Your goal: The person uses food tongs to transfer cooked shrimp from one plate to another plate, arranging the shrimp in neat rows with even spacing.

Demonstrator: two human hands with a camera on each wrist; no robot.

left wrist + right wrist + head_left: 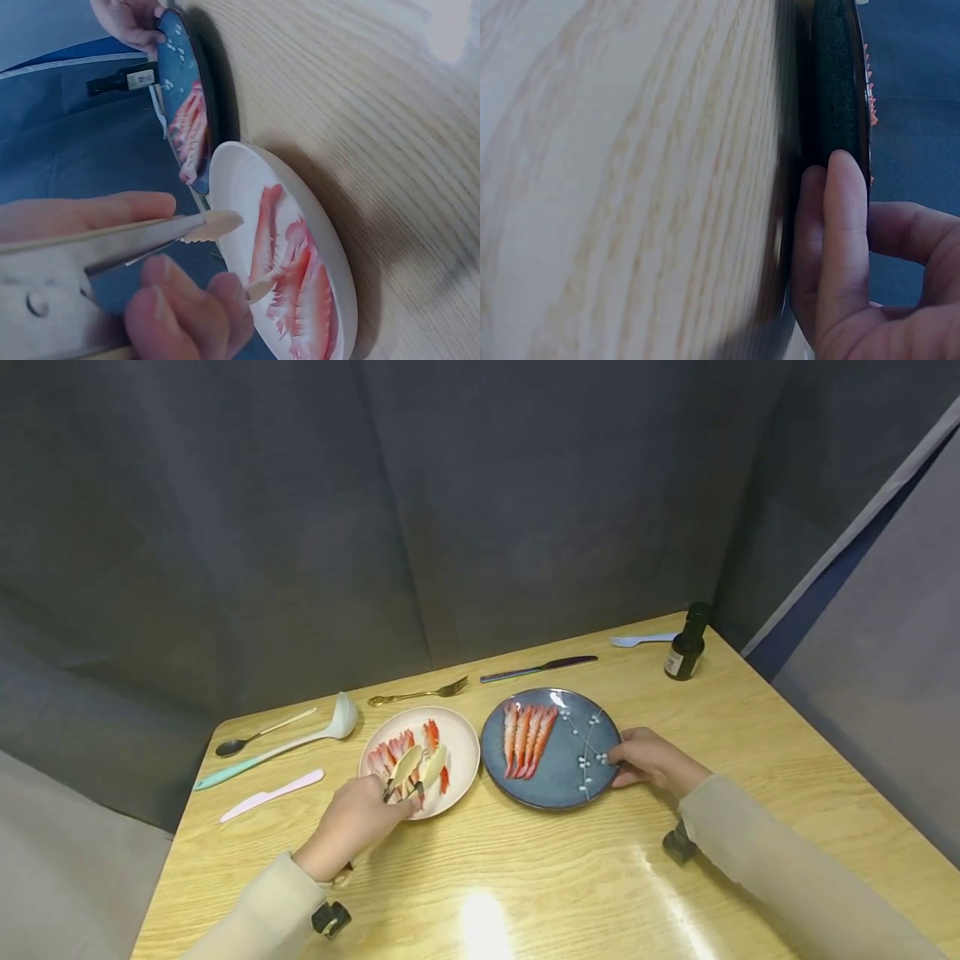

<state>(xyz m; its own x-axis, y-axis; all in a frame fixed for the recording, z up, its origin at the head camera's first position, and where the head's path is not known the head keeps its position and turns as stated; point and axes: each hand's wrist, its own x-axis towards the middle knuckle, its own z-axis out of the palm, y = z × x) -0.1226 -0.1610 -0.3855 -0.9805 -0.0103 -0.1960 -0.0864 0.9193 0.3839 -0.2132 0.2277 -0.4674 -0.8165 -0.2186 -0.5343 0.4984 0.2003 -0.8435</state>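
Note:
My left hand (360, 818) grips a pair of food tongs (142, 244), whose pale tips spread over the white plate (465, 752). Several red-and-white shrimp (300, 300) lie on that plate, partly hidden by the tongs in the head view. With thumb above and fingers beneath, my right hand (648, 758) pinches the right rim of the blue plate (558, 781). A neat row of several shrimp (528, 739) lies on the left half of the blue plate, beside a painted white-blossom branch. The two plates stand side by side, almost touching.
Along the back lie a gold fork (420, 693), a dark knife (540, 668) and a light blue fork (643, 639), near a dark bottle (686, 643). At the left are a black spoon (262, 732), a ladle (285, 747) and a pink knife (272, 795).

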